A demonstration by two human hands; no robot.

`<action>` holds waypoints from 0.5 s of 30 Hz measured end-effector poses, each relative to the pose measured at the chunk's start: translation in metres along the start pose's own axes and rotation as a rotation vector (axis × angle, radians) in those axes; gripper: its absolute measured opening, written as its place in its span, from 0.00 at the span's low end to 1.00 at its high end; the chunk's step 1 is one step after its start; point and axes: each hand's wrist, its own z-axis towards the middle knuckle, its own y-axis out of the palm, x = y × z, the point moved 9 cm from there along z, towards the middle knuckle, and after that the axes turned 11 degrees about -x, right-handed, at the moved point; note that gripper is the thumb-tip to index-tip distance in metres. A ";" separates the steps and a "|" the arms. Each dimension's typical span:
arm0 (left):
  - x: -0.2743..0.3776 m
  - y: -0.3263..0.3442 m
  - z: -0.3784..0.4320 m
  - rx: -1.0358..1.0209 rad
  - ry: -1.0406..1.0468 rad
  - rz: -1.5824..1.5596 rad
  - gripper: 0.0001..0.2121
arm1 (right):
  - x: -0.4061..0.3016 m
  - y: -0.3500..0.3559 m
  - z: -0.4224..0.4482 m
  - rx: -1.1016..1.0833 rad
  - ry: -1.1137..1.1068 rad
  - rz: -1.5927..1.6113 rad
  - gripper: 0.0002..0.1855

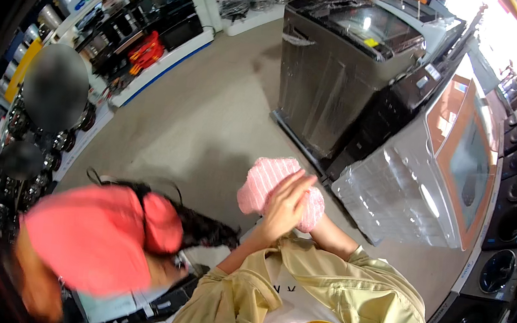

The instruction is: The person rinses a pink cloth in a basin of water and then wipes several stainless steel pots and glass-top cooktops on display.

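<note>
A pink cloth [263, 180] with white stripes is bunched in front of me at waist height. Across its upper side lies my left hand [284, 206], its fingers extended and close together, touching the fabric. My right hand is mostly hidden behind the cloth's right-hand part; the bare right forearm [333, 234] leads up to it, and the cloth appears to be held there. Just ahead and to the right of both hands stands a dark top-loading washing machine [326, 88] in clear plastic film.
A person in a coral top [87, 238] bends close on my left. A film-wrapped white appliance [390, 197] stands at right. Front-loading washers [497, 271] line the far right. Shelves with cookware [62, 140] run along the left, near a red item [146, 52] on a display.
</note>
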 end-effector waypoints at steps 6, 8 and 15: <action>-0.044 -0.122 0.079 0.231 0.142 0.295 0.15 | -0.026 -0.014 0.109 0.074 0.034 -0.154 0.15; -0.048 -0.123 0.087 0.214 0.219 0.279 0.18 | -0.035 -0.029 0.130 0.141 0.046 -0.231 0.15; -0.145 -0.157 0.119 0.266 0.074 0.176 0.24 | -0.038 -0.028 0.259 -0.053 0.094 -0.420 0.14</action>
